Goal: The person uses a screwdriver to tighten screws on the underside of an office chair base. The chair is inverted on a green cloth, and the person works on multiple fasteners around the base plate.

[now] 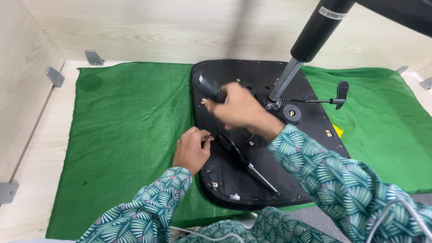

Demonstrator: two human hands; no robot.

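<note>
blurred by motion: right hand (240, 108) and the black tool handle (209, 87) gripped in it, tip hidden behind the fingers. too small to tell: what the left hand (192, 149) pinched at the seat base (234, 180) edge. cut off by the top edge, up and right of the right hand: gas cylinder (315, 33). hidden partly under the right forearm: screwdriver (246, 163) lying between the hands. cut off at the bottom edge: both patterned sleeves (342, 189).
</note>
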